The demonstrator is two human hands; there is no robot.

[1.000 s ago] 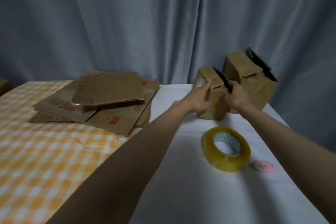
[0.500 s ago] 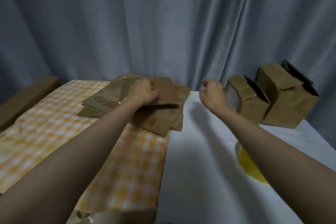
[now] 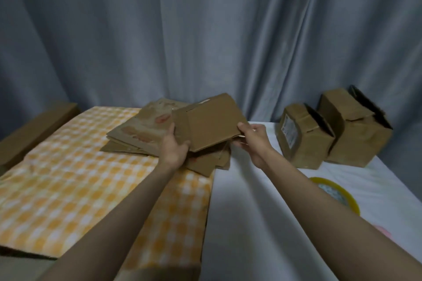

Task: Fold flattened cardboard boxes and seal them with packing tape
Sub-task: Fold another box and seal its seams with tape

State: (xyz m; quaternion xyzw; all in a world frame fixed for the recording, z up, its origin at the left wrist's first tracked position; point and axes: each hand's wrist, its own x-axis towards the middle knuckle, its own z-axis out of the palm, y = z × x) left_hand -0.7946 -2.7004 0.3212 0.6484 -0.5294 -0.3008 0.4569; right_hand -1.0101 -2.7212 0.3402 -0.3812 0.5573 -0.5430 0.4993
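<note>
Overhead, left hand (image 3: 174, 151) and right hand (image 3: 253, 141) fingers gripping flat brown cardboard box (image 3: 210, 124).

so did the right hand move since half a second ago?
Yes. The right hand went left, away from the folded brown cardboard boxes, onto the flat cardboard sheet.

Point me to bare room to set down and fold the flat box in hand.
Best: the white cloth between the forearms, bordered by the checked cloth and tape roll. The near checked cloth is also bare. Crowded: the flat stack and two folded boxes by the curtain.
</note>
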